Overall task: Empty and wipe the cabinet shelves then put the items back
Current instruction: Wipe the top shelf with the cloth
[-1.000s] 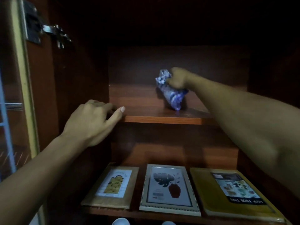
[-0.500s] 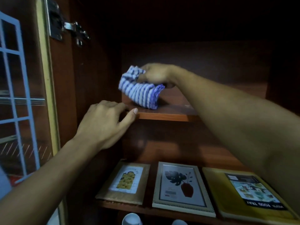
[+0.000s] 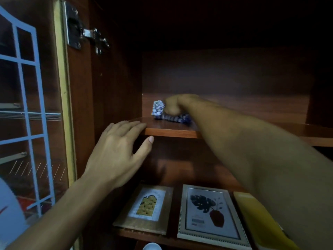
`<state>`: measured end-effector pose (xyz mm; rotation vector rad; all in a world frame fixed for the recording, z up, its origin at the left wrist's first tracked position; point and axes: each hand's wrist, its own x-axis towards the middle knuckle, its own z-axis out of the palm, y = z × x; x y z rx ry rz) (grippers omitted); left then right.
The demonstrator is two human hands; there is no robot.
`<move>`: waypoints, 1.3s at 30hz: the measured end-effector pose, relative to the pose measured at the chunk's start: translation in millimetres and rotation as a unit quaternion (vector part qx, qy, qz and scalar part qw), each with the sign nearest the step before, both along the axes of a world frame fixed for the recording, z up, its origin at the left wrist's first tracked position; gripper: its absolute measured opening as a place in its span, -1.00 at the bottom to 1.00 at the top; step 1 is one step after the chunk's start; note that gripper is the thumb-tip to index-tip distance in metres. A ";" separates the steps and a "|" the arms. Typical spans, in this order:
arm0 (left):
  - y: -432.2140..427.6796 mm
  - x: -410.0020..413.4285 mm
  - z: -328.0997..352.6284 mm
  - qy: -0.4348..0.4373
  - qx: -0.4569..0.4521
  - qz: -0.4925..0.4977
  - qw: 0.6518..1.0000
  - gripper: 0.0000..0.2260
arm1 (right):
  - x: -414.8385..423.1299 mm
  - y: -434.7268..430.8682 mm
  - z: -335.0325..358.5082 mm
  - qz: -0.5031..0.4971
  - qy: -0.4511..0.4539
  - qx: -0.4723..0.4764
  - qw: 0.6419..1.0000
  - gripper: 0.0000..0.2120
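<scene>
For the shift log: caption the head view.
Right hand grips striped cloth on upper shelf; left hand rests on its edge.

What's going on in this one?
A person is cleaning a wooden cabinet. The right hand grips a striped cloth pressed on the upper shelf, toward its back left corner. The left hand rests open on that shelf's front left edge. On the lower shelf, two frames and a yellow item lie flat.

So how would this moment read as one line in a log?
step: wipe upper shelf | right hand: grips cloth | left hand: rests on its front edge
</scene>
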<state>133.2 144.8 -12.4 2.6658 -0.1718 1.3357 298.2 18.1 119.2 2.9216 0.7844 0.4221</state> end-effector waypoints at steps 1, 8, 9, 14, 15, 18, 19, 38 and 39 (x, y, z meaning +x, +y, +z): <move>0.7 -1.3 -2.8 -0.010 -0.009 -0.002 1.000 -0.40 | -4.2 4.8 2.0 0.028 0.009 0.014 0.999 -0.63; 3.2 -14.3 -14.7 -0.028 -0.028 -0.015 0.999 -0.42 | -45.5 -5.7 18.7 0.299 0.385 0.263 0.833 -0.83; 3.4 -16.3 -15.2 -0.025 -0.026 -0.018 0.999 -0.42 | -44.9 -10.0 24.3 0.301 0.375 0.294 0.826 -0.82; 5.8 -24.1 -14.9 -0.006 -0.022 -0.031 0.999 -0.34 | -4.5 -5.9 39.3 0.155 0.059 0.247 0.955 -0.76; 5.7 -24.3 -15.7 -0.004 -0.020 -0.034 0.999 -0.33 | 3.2 -1.8 36.8 0.118 0.015 0.205 0.971 -0.74; 6.0 -22.4 -19.8 -0.002 -0.015 -0.040 0.999 -0.33 | 11.0 14.0 16.7 0.055 -0.024 0.149 0.987 -0.71; 7.0 -21.4 -21.5 -0.002 -0.013 -0.041 0.999 -0.33 | 10.2 22.2 9.1 0.046 -0.014 0.128 0.991 -0.70; 10.5 -13.9 -17.9 -0.029 0.017 -0.014 0.999 -0.48 | -51.5 -1.6 18.9 0.311 0.247 0.287 0.872 -0.66; 9.6 -14.3 -13.3 -0.035 0.018 -0.012 0.999 -0.48 | -49.1 -8.2 21.5 0.299 0.190 0.280 0.892 -0.64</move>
